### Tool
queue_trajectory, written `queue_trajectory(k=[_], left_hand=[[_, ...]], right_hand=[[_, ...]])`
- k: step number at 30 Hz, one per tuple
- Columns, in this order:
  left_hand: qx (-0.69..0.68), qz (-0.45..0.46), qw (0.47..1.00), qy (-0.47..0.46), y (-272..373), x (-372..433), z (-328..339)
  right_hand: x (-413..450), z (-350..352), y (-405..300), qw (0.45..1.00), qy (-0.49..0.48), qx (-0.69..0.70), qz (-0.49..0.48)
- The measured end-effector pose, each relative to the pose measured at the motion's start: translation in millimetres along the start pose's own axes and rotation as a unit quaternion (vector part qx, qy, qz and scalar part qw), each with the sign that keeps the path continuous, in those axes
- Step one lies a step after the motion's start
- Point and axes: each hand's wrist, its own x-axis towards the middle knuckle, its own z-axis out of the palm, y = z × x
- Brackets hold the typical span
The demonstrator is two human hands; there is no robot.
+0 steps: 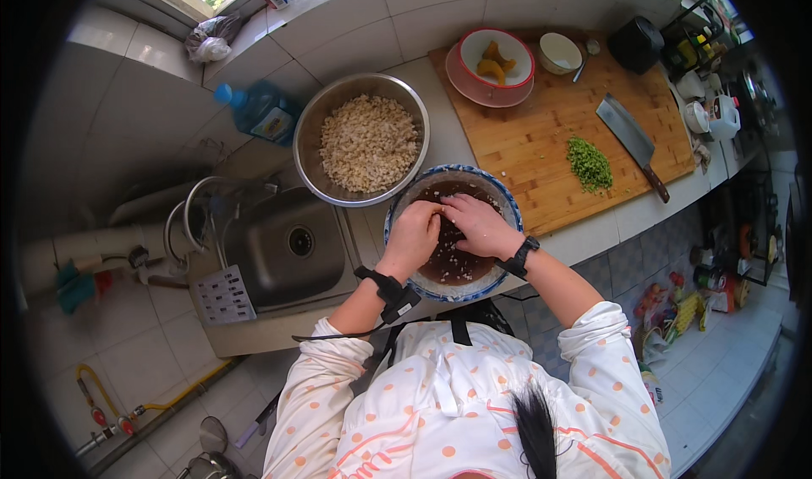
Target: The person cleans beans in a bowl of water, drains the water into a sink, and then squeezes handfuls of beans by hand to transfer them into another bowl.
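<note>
My left hand (415, 230) and my right hand (480, 223) meet at the fingertips above a blue-and-white rimmed bowl (515, 207). Brown liquid (466, 266) fills much of this bowl, with small white bits floating in it. The fingers of my left hand are curled, while those of my right stretch towards them with the palm down. Anything between the fingertips is hidden. Bits of white stick to the back of my right hand. Behind the bowl, close to its rim, a stainless steel basin (304, 162) holds a heap of pale crumbly grains (368, 143).
A wooden cutting board (526, 168) bears a cleaver (627, 127), chopped greens (590, 164), a red-rimmed bowl (466, 44) with orange pieces, a small bowl (559, 53) and a spoon (587, 57). Leftward are a steel sink (279, 282) and a blue bottle (263, 111).
</note>
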Motion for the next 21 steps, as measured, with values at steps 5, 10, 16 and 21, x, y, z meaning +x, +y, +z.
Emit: queue_trajectory(k=[5,10,16,21], left_hand=[[0.139,0.005,0.987,-0.076,-25.8,-29.2,26.1],[0.134,-0.061,0.968,-0.202,-24.7,-47.3,38.9],[0.057,-0.181,0.94,-0.285,-26.4,-42.3,54.0],[-0.495,-0.449,0.713,-0.214,3.2,-42.6,38.0]], right_hand=[[-9.4,11.1,-0.9,0.991,-0.107,-0.07,0.038],[-30.2,36.3,-6.4,0.989,-0.126,-0.017,0.072],[-36.9,62.2,-12.7,0.988,-0.092,0.086,0.094],[-40.8,48.9,-34.6,0.969,0.011,0.18,0.17]])
